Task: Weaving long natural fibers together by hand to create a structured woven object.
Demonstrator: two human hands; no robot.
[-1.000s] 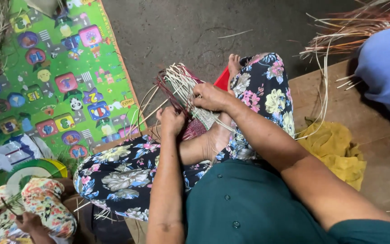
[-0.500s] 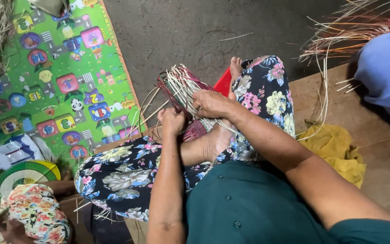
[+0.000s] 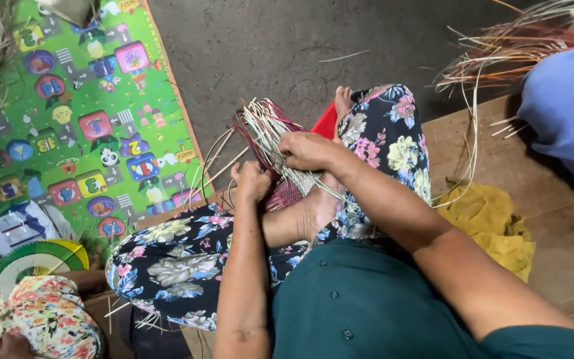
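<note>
left hand (image 3: 252,181) is closing tight on pale strips (image 3: 260,126) | right hand (image 3: 308,150) is pinching strips against the red weaving (image 3: 286,193) | play mat (image 3: 68,113) is lying beside

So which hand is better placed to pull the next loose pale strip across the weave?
Probably the right hand: it rests on the loose pale strips fanning from the woven piece. The left hand is closed at the piece's near edge, seemingly steadying it.
</note>
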